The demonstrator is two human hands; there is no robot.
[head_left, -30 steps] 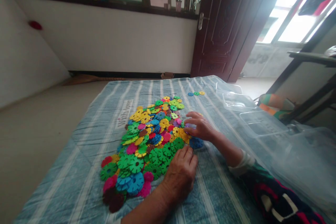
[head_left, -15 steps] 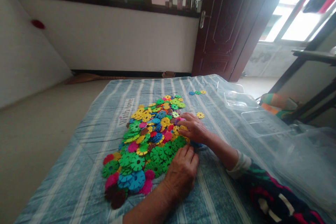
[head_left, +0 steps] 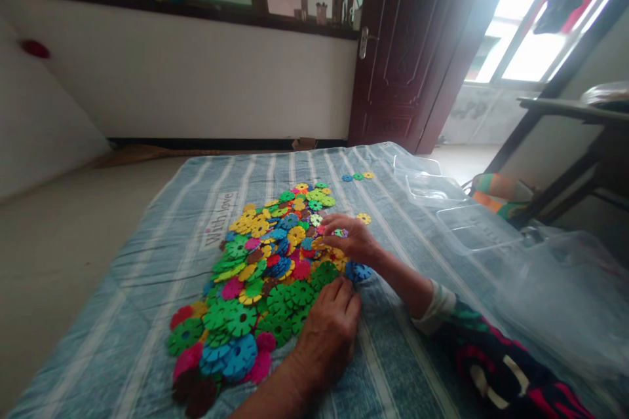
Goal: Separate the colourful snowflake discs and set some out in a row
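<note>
A heap of flower-shaped plastic discs (head_left: 280,245) in green, yellow, blue, pink and brown spreads over the striped cloth. At its near right edge rests my left hand (head_left: 330,324), fingers curled together beside the large green discs (head_left: 289,301); whatever lies under the fingertips is hidden. My right hand (head_left: 354,237) hovers over the right side of the heap, thumb and fingers apart, with small pink and yellow discs beneath them. Blue discs (head_left: 358,271) lie under and beside the right wrist. A single yellow disc (head_left: 364,218) sits apart beyond this hand.
A blue, a green and a yellow disc (head_left: 368,175) lie in a row near the far edge. Clear plastic trays (head_left: 481,232) and a clear bag (head_left: 565,301) stand along the right. A dark table (head_left: 574,108) stands beyond them, and a door (head_left: 398,52) behind.
The whole view has shifted, so the heap appears further left. My right hand's fingers have lifted and spread slightly, showing more of the discs beneath. My left hand stays at the heap's edge.
</note>
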